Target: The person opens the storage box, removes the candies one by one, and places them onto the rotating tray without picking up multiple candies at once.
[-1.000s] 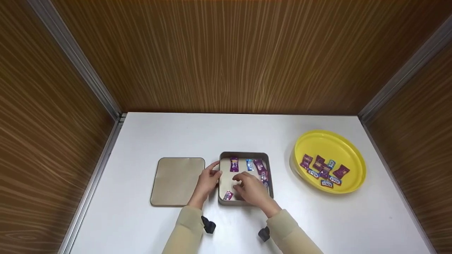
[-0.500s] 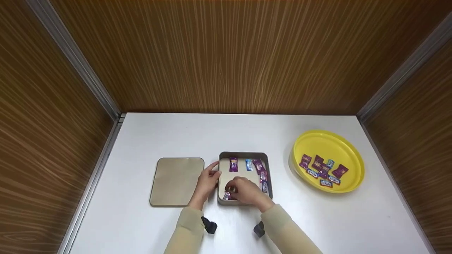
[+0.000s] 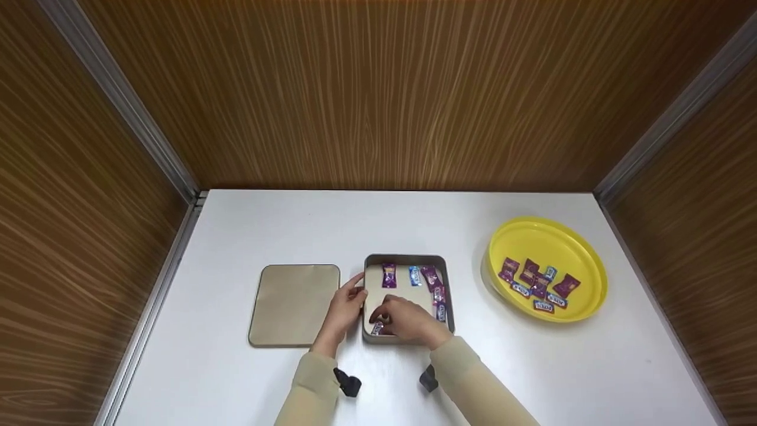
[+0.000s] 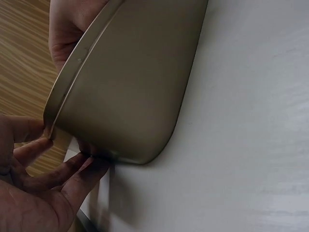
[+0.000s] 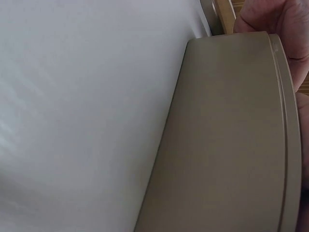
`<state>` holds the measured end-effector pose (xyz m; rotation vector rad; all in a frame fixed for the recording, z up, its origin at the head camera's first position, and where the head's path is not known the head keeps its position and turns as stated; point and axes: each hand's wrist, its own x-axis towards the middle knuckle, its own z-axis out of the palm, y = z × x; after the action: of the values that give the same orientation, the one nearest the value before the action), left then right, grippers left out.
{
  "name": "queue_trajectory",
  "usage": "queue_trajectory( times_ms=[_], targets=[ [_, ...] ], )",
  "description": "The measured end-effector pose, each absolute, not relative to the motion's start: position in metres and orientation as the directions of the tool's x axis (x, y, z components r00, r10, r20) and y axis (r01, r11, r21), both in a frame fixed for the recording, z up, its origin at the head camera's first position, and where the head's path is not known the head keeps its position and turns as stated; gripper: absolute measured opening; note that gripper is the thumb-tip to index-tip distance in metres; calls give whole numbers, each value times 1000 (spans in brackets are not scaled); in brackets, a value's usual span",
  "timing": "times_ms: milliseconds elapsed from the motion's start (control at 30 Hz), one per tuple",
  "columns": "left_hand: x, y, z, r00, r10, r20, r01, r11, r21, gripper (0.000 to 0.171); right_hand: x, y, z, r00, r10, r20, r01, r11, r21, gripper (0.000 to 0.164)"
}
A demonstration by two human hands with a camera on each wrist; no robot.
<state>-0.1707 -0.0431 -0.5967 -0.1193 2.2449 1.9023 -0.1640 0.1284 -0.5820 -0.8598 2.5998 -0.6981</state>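
In the head view, an open square tin (image 3: 408,339) holds several wrapped candies. My right hand (image 3: 408,320) reaches in at its near left corner. Its curled fingers and thumb pinch a small purple-and-white wrapped candy (image 3: 377,328), partly hidden by the hand. My left hand (image 3: 342,310) rests against the tin's left side, fingertips on the outer wall and rim; the left wrist view shows these fingers (image 4: 87,176) touching the wall (image 4: 125,92). Farther back in the tin lie a purple candy (image 3: 388,276) and a blue one (image 3: 414,276), with others along the right wall.
The tin's flat lid (image 3: 294,305) lies on the white table (image 3: 355,225), left of the left hand. At the right stands a round yellow tray (image 3: 532,234) with several purple and blue wrapped candies. Wood-grain panels (image 3: 378,118) enclose the table.
My right hand has moved from the middle of the tin to the near left corner, and its fingers have come down on the candy there. The left hand has stayed at the tin's side.
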Motion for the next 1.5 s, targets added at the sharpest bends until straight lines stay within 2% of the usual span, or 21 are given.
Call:
queue_trajectory(
  times_ms=[367,700,1000,1267,1500],
  targets=[
    [-169,-46,-597,-976,89,-201,-188,137,973,47,-166,124,-585,-800,-581,-151,-443,741,-504,10],
    [-169,-46,-597,-976,84,-200,-188,134,973,47,-165,128,-585,-836,-529,-147,-386,756,-529,15],
    [-170,-44,-599,-977,86,-196,-185,115,976,47,-162,140,-580,-881,-465,-92,-334,747,-575,14],
    [-169,-44,-596,-981,95,-167,-154,128,980,48,-159,152,-574,-908,-420,12,-330,696,-638,6],
    [-168,-46,-594,-980,94,-178,-165,138,977,47,-151,164,-565,-920,-390,45,-308,646,-699,11]
  ],
)
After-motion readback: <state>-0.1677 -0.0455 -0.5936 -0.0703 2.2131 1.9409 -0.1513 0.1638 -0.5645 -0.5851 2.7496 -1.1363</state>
